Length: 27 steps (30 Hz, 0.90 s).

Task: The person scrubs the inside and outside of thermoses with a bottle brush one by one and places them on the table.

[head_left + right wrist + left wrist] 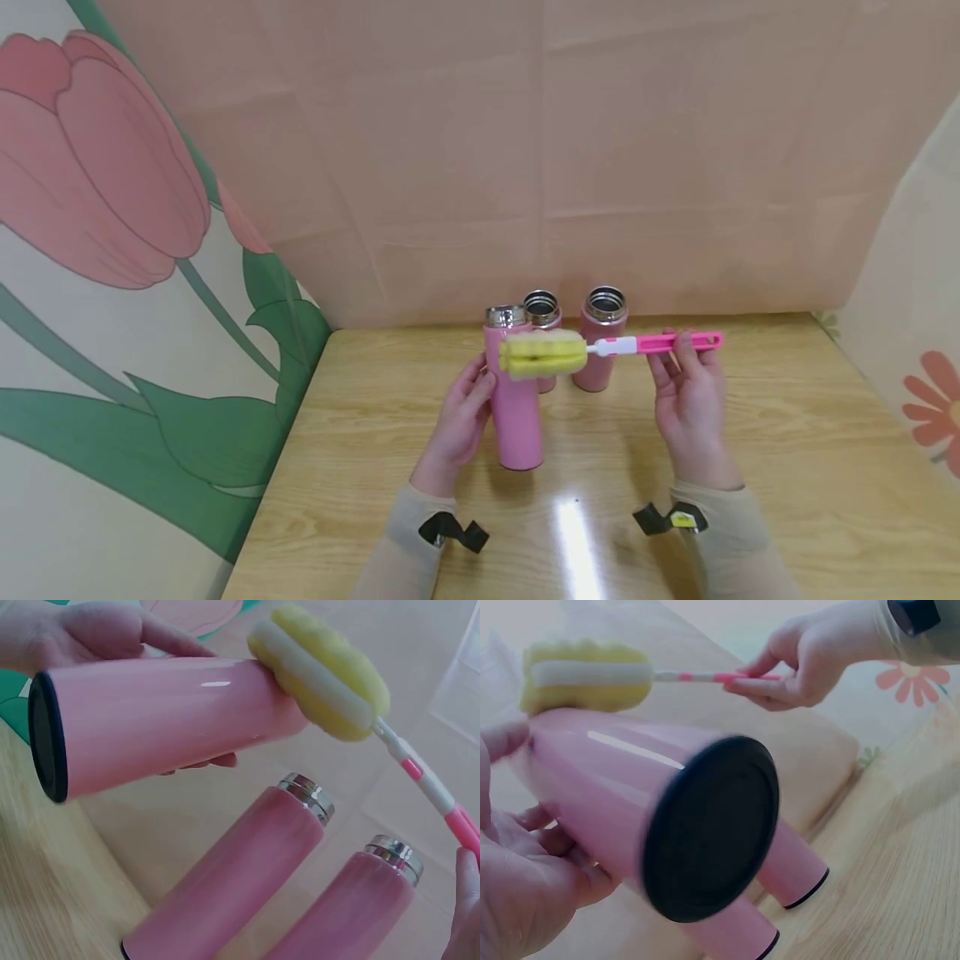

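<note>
My left hand (463, 417) grips a pink thermos bottle (519, 425) around its upper body, lidless, its steel neck up. The bottle is raised off the table, and its black base (712, 829) faces the left wrist view. In my right hand (692, 400) is a bottle brush (618, 345), pinched by its pink handle between thumb and fingers. The brush lies sideways, its yellow and white sponge head (322, 671) across the upper side of the held bottle. In the head view the sponge overlaps the bottle just below the steel neck.
Two more pink bottles without lids, one behind the held bottle (543, 308) and one further right (600, 367), stand upright on the wooden table (360, 500). A peach-coloured cloth backdrop (420, 167) rises behind the table. A tulip-patterned wall (112, 167) is at the left.
</note>
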Motion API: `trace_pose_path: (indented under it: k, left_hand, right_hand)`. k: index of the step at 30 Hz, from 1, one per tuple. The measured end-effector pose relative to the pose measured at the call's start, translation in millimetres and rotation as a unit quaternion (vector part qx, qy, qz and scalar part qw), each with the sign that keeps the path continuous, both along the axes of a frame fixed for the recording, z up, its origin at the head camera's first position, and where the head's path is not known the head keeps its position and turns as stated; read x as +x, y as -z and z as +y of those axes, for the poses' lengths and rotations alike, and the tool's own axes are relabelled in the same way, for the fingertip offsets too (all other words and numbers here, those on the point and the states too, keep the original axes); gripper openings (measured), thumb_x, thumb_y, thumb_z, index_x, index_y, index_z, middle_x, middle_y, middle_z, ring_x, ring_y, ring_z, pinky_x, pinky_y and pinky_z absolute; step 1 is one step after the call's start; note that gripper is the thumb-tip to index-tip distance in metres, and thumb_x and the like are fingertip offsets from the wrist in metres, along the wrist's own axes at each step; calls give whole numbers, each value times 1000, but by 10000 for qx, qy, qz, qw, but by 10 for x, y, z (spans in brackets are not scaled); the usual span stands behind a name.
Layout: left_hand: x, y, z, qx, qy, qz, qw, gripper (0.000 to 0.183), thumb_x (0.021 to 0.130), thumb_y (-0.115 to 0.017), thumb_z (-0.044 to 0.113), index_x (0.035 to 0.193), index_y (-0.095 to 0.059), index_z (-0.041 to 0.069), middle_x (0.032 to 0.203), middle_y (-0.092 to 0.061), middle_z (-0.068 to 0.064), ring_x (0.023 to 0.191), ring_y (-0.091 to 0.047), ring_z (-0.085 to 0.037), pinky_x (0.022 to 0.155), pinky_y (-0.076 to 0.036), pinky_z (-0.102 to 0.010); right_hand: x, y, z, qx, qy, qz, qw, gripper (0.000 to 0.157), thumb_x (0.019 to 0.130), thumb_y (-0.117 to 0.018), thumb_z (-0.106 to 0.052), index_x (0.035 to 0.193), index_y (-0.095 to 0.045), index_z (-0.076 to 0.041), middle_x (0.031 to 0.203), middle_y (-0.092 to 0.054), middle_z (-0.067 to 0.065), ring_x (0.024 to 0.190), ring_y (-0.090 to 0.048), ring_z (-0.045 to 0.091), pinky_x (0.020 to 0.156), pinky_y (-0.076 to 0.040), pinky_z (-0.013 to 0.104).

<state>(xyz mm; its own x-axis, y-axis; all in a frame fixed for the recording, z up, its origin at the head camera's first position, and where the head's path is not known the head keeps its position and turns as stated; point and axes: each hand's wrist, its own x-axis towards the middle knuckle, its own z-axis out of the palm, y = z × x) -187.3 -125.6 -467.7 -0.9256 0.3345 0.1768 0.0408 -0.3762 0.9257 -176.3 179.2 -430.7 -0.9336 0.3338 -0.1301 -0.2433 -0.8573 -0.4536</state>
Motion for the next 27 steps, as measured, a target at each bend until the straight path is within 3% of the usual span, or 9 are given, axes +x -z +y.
trace_pose_path:
  k: [4, 7, 12, 22, 27]
  left_hand:
    - [1, 6, 10, -59, 71, 61, 9999, 67, 104, -61, 10, 163, -32, -2, 146, -57, -16, 131, -58, -25, 115, -47, -42]
    - [-4, 10, 15, -268, -54, 52, 9996, 72, 100, -68, 6, 163, -34, 0, 142, -61, -17, 128, -60, -26, 112, -49, -41]
    - [-15, 9, 3, -585, -227, -99, 9980, 72, 98, -75, 8, 162, -42, 4, 148, -59, -16, 128, -61, -27, 108, -52, -38]
    - [-19, 7, -2, -509, -610, -132, 9968, 66, 94, -82, 5, 155, -56, 4, 152, -60, -14, 126, -64, -27, 104, -57, -36]
    - [-25, 15, -16, -461, -616, -123, 9970, 62, 95, -81, 5, 152, -58, 4, 151, -61, -14, 127, -66, -29, 104, -57, -38]
  right_hand:
    - [-12, 11, -22, -58, 91, -59, 9999, 20, 102, -71, -8, 117, -60, -2, 115, -66, 12, 94, -72, 23, 93, -61, 33]
    - [-18, 13, -30, -139, 171, -43, 9997, 19, 101, -71, -7, 116, -59, -2, 113, -66, 13, 93, -73, 24, 91, -61, 34]
    - [-10, 1, -25, -207, 287, -22, 9994, 20, 101, -72, -6, 116, -60, -1, 110, -66, 12, 92, -73, 25, 89, -62, 35]
    - [6, -17, -20, -417, 233, 85, 9988, 12, 103, -69, -6, 113, -63, -2, 109, -66, 12, 95, -73, 25, 92, -61, 36]
    - [0, -6, -16, -475, 309, 135, 9983, 13, 102, -70, -6, 111, -62, -3, 110, -66, 13, 94, -73, 25, 91, -62, 36]
